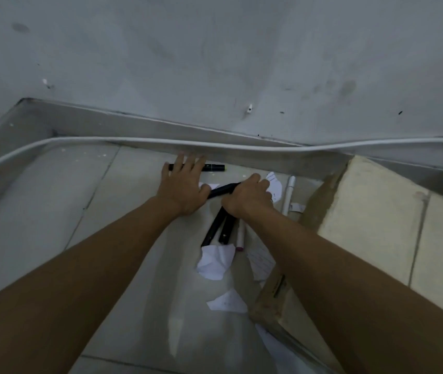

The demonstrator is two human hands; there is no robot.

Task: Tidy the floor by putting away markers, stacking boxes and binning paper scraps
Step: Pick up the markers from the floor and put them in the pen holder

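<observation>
My right hand is shut on several markers, black ones and a white one with a pink tip, that stick out below my fist, plus one black marker pointing left. My left hand lies flat and open on the floor, its fingers over a black marker lying by the wall. A white marker lies on the floor right of my right hand. Paper scraps lie around: a crumpled one, a flat one and one behind my right hand.
A white cable runs along the skirting at the wall. A cardboard box lies under my right forearm, with lined paper beside it. A beige block stands at the right. Tiled floor spreads to the left.
</observation>
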